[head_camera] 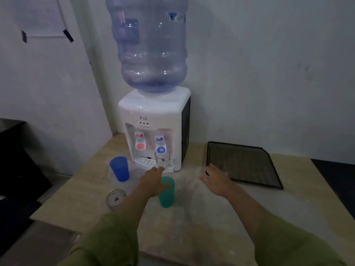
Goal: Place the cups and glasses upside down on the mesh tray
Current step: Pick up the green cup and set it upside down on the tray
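Observation:
A clear glass mug (162, 159) stands upright on the dispenser's drip tray under the blue tap. My left hand (153, 182) stretches toward it, fingertips at its base, without a visible grip. A teal cup (167, 194) stands upright just behind my left wrist, partly hidden by it. A blue cup (119, 168) stands upright to the left. A short clear glass (115, 199) stands near the front left. The black mesh tray (269, 181) lies at the right with nothing on it. My right hand (216, 179) hovers open by the tray's left edge.
A white water dispenser (153, 129) with a big blue bottle (151, 45) stands at the back of the pale worktop (201, 217). The worktop's left edge drops off near the short glass. A dark surface lies at the far left.

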### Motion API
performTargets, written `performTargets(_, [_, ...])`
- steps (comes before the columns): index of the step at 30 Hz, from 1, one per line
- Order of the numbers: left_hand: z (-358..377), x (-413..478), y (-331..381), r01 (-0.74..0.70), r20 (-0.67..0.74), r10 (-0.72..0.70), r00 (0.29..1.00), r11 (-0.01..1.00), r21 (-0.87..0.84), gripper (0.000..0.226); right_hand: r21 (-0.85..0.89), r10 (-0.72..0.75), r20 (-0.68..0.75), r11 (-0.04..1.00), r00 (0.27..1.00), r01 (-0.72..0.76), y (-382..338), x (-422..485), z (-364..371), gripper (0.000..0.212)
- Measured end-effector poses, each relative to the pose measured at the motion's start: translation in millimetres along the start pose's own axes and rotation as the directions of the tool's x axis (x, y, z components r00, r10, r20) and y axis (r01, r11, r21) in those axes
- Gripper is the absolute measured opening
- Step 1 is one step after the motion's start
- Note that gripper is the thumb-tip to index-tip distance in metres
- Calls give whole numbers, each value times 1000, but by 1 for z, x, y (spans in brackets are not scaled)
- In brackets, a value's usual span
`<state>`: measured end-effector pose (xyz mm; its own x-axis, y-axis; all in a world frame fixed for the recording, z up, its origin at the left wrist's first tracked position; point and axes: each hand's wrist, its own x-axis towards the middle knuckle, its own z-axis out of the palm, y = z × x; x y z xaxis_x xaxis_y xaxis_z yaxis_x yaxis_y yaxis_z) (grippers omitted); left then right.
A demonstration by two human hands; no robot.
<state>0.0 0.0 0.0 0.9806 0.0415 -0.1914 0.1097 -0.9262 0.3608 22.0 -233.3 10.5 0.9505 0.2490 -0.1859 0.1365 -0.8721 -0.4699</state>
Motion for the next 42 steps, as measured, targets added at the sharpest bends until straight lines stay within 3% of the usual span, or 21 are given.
performTargets(8, [24,16,-16,-54,147,50,988,998,25,95,-50,81,49,996,996,-79,5,18,26,57])
performTargets(17, [22,51,-16,-174,146,177,973,984,-30,88,19,157,47,987,986,-158,14,39,26,56])
performTargets(25, [2,98,21,-302,-38,312,949,871,-388,73,306,264,-26,921,964,-243,16,62,17,47])
performTargets(28, [-1,108,41,-291,-69,306,950,780,-554,68,564,355,-8,774,935,-289,18,66,10,47])
performTargets(31, [1,115,59,-234,-32,288,957,704,-670,69,802,404,98,509,910,-312,22,67,3,47])
performTargets(34, [5,121,73,-186,8,280,960,659,-728,67,953,378,88,237,922,-189,30,71,-6,43])
performTargets(36, [6,126,78,-189,31,302,953,671,-717,67,985,382,50,135,923,-109,35,76,-13,42])
performTargets(39, [6,138,87,-227,119,366,923,768,-599,68,978,431,-26,199,902,-66,43,87,-27,41])
performTargets(42, [5,155,104,-276,233,406,883,854,-442,74,887,446,-145,454,883,-83,51,103,-43,46])
